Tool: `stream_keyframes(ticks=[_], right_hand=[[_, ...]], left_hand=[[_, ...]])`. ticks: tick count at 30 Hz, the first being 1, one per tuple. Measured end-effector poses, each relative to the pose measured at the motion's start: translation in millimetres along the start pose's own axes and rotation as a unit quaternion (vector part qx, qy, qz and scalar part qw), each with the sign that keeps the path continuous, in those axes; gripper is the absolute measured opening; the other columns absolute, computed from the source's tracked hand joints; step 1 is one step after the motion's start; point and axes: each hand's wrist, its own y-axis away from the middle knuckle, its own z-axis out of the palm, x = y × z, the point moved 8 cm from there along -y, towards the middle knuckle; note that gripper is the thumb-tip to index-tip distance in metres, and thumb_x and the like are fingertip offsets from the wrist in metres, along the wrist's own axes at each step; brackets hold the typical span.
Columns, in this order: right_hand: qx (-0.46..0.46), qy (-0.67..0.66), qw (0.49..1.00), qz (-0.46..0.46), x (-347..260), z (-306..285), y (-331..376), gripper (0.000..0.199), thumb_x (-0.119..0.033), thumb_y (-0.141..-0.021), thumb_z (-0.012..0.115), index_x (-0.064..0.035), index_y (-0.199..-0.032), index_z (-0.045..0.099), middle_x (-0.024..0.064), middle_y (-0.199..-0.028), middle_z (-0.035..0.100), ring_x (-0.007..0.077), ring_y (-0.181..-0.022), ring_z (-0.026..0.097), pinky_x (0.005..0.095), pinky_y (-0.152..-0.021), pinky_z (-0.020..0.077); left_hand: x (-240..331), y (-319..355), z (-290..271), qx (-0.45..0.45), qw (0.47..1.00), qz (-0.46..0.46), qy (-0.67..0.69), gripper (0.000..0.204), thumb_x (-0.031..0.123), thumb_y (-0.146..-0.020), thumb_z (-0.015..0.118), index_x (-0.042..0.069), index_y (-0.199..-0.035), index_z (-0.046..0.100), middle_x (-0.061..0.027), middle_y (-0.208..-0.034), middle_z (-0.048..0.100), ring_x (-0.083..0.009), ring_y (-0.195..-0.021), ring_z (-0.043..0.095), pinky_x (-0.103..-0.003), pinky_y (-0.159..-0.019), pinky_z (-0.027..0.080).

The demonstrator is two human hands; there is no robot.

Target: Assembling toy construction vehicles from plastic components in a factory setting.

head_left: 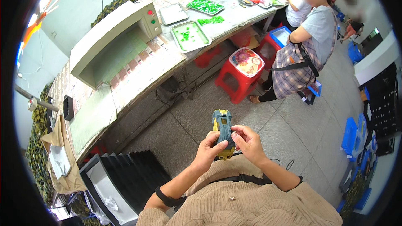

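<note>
In front of my waist I hold a grey-and-yellow plastic toy (pixel 223 122), blocky and long, its far end pointing away from me. Its exact kind is hard to make out. My left hand (pixel 207 150) grips the left side near the lower end, the thumb lying across the toy. On the opposite side my right hand (pixel 250 143) pinches the edge with thumb and fingers. Part of the toy's lower half is covered by my fingers.
A long workbench (pixel 138 75) runs along the left with a beige machine (pixel 113 37) and trays of green pieces (pixel 190 35). Black stacked trays (pixel 138 171) stand at lower left. Beyond the toy are a red stool (pixel 234 75) and a standing person (pixel 312 37); blue bins (pixel 351 138) line the right.
</note>
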Motion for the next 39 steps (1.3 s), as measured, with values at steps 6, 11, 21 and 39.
stream_keyframes(ticks=[6,11,21,39], right_hand=[[0.060,0.004,0.998,0.007,-11,-13,9,0.021,-0.013,-0.091,0.059,-0.0021,-0.108,0.059,0.0005,-0.082,0.060,0.0037,-0.066,0.054,0.0194,-0.053,0.0455],[0.084,0.036,0.995,-0.035,-25,-15,10,0.017,-0.011,-0.091,0.058,-0.0026,-0.106,0.060,-0.0002,-0.078,0.058,0.0034,-0.065,0.054,0.0191,-0.051,0.0443],[0.119,0.085,0.982,-0.121,-46,-10,23,0.022,-0.011,-0.094,0.053,-0.0035,-0.114,0.058,-0.0014,-0.079,0.055,0.0022,-0.062,0.050,0.0177,-0.050,0.0443],[0.243,0.195,0.916,-0.254,-101,-29,96,0.018,-0.006,-0.090,0.055,-0.0047,-0.106,0.061,0.0067,-0.075,0.053,0.0152,-0.062,0.050,0.0279,-0.056,0.0424]], left_hand=[[16,-4,21,-0.035,0.999,0.004,-0.042,0.027,0.017,-0.088,0.064,0.003,-0.111,0.060,-0.0030,-0.109,0.046,-0.0133,-0.106,0.048,-0.029,-0.093,0.040],[30,-5,29,-0.063,0.995,0.019,-0.077,0.029,0.018,-0.087,0.065,0.003,-0.112,0.061,-0.0035,-0.111,0.046,-0.0140,-0.106,0.048,-0.030,-0.094,0.039],[41,5,32,-0.063,0.995,0.017,-0.078,0.029,0.017,-0.087,0.065,0.002,-0.110,0.060,-0.0030,-0.109,0.045,-0.0130,-0.104,0.048,-0.028,-0.091,0.041],[47,36,90,-0.172,0.981,-0.015,-0.090,0.028,0.014,-0.089,0.063,0.003,-0.114,0.059,0.0001,-0.109,0.045,-0.0105,-0.104,0.049,-0.028,-0.092,0.040]])
